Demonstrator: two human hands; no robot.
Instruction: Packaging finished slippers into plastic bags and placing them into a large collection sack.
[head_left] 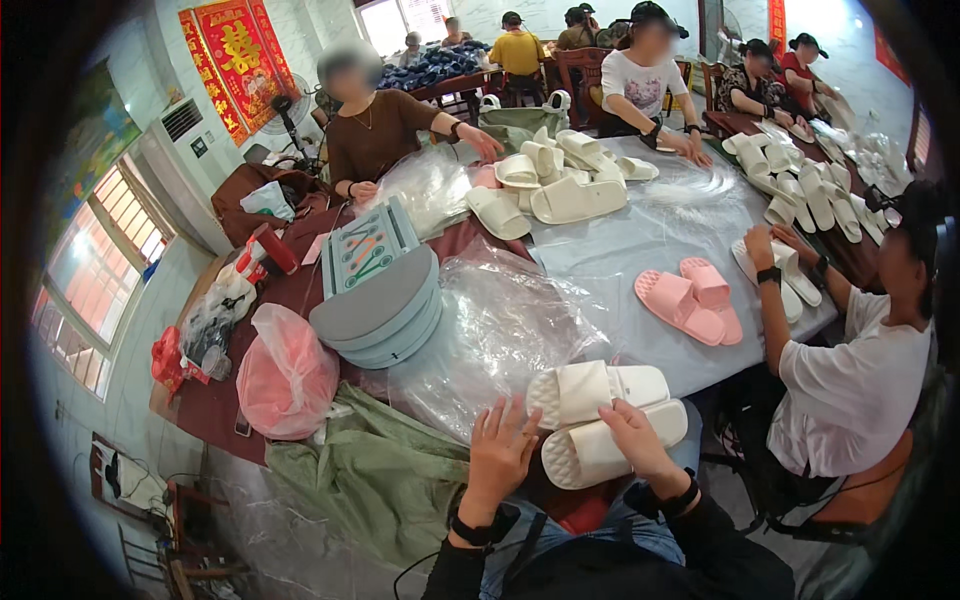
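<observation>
A pair of cream slide slippers lies side by side at the table's near edge, in front of me. My right hand (pixel 640 440) grips the nearer slipper (pixel 583 458) at its strap, thumb along the top and some fingers hidden. My left hand (pixel 503 447) is held up just left of the pair, fingers spread, with nothing in it. Its fingertips come close to the toe of the farther slipper (pixel 578 392). Clear plastic bags (pixel 500 310) lie flat on the table beyond my left hand. Past the pair rests a pair of pink slippers (pixel 685 300).
Cream slippers (pixel 575 200) are heaped at mid-table. A grey stack of rounded boards (pixel 380 300) and a pink plastic bag (pixel 285 375) stand left, above a green woven sack (pixel 370 460). Co-workers sit around; one at right handles white slippers (pixel 790 275).
</observation>
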